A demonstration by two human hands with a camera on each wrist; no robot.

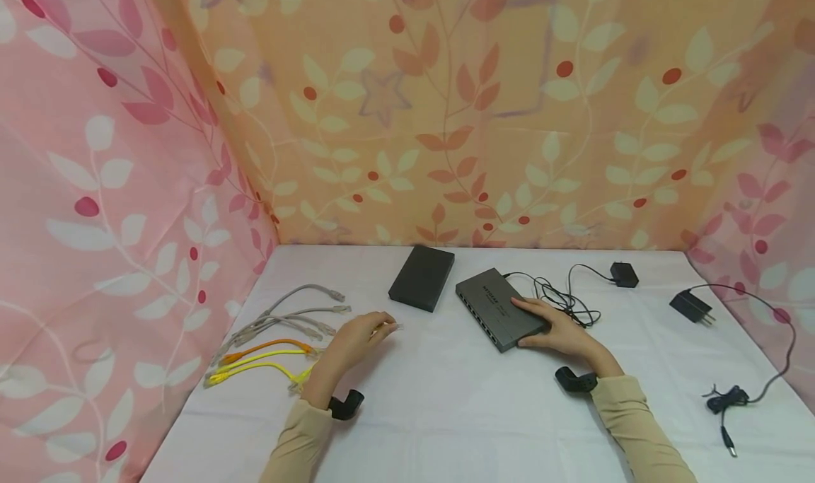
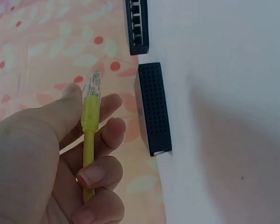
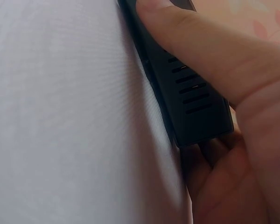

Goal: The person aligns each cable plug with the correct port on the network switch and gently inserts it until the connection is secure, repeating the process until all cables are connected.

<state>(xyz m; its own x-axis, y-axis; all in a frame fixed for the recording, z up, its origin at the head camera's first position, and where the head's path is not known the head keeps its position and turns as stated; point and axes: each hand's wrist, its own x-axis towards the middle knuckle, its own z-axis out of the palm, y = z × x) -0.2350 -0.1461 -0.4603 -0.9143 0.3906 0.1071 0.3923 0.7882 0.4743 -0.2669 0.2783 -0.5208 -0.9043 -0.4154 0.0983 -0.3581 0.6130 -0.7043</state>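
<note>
Inside our left hand (image 1: 359,336) we hold a yellow cable (image 2: 88,149), its clear plug (image 2: 96,84) standing out past the thumb. Thumb and forefinger lie about the yellow sleeve just behind the plug, and the ring and little fingers curl round the cord lower down. We judge this a sound hold: with the tip bare, a light pinch on the sleeve should steer it without our fingers covering the clip, and the lower fingers can stop the cord twisting. Which way the clip faces we cannot tell.

Well apart from those fingertips, under our right hand (image 1: 560,331), lies the grey box (image 1: 490,303). We grip it at one end, fingers over its top and thumb against a slotted side, with its row of sockets (image 1: 477,319) turned towards our left hand. We do best to brace it flat on the white cloth (image 1: 439,412), firmly but without tipping it; any push should run straight, in line with a socket.

Just beyond our right fingers, a thin black cord (image 1: 576,303) leads to a power plug (image 1: 624,274); a second power plug (image 1: 690,306) lies farther out to their right. Beyond our left fingertips rests a black box (image 1: 422,278), and to their left lie grey cables (image 1: 267,320) and an orange cable (image 1: 267,347).
</note>
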